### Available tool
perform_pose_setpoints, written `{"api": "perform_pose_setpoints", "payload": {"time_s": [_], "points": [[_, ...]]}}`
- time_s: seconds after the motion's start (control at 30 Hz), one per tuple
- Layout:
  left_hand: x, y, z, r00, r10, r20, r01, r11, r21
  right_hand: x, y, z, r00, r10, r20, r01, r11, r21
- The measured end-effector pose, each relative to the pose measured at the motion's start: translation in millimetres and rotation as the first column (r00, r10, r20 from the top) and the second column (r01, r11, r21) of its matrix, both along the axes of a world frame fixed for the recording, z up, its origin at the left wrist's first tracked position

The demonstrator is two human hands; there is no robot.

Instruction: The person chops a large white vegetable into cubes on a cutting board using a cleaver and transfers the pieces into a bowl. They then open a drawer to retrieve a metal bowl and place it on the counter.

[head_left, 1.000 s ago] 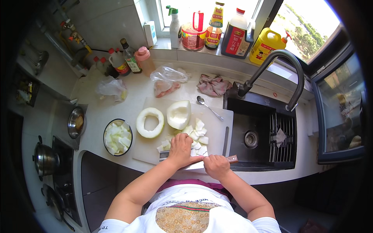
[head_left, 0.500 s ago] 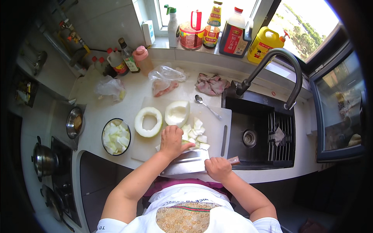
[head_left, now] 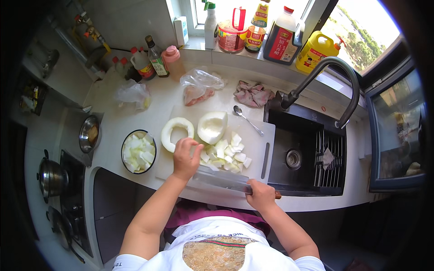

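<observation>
My right hand [head_left: 261,195] grips the wooden handle of a cleaver [head_left: 221,179], its broad blade along the near edge of the white cutting board [head_left: 265,131]. My left hand [head_left: 185,159] is above the board with thumb and fingers apart, just left of a pile of cut winter melon pieces [head_left: 227,153]. Behind that hand lies a hollowed winter melon ring [head_left: 166,135]. A larger hollowed winter melon chunk [head_left: 212,128] rests beside it. Left of the board, a dark-rimmed bowl [head_left: 155,151] holds many white melon pieces. A spoon [head_left: 248,120] lies at the board's far side.
A black sink [head_left: 280,176] with a tall curved faucet [head_left: 354,86] is on the right. Behind the board are a crumpled cloth [head_left: 253,94] and a plastic bag of meat [head_left: 199,90]. Bottles line the windowsill; a metal pot [head_left: 53,179] stands on the stove at left.
My left hand has lifted off the melon pieces and moved left. The cleaver has tilted and shifted slightly right in my right hand, and the pile of pieces shows more fully.
</observation>
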State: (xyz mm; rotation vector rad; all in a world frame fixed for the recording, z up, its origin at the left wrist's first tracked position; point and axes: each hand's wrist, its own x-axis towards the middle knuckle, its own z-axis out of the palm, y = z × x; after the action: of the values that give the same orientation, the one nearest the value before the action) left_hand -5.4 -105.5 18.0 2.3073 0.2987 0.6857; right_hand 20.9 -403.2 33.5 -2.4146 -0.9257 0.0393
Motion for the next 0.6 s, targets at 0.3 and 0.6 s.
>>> {"api": "perform_pose_setpoints", "payload": {"time_s": [0.3, 0.6], "points": [[-73.2, -22.9, -12.3, 0.984, -0.180, 0.012, 0.177, 0.973, 0.148, -74.0, -8.9, -0.7, 0.864, -0.398, -0.307, 0.395, 0.916, -0.076], [-11.0, 17.3, 28.8, 0.770, -0.560, -0.307, 0.599, 0.799, 0.045, -82.2, 8.3, 13.7, 0.913, -0.121, 0.389, 0.208, 0.960, -0.189]]}}
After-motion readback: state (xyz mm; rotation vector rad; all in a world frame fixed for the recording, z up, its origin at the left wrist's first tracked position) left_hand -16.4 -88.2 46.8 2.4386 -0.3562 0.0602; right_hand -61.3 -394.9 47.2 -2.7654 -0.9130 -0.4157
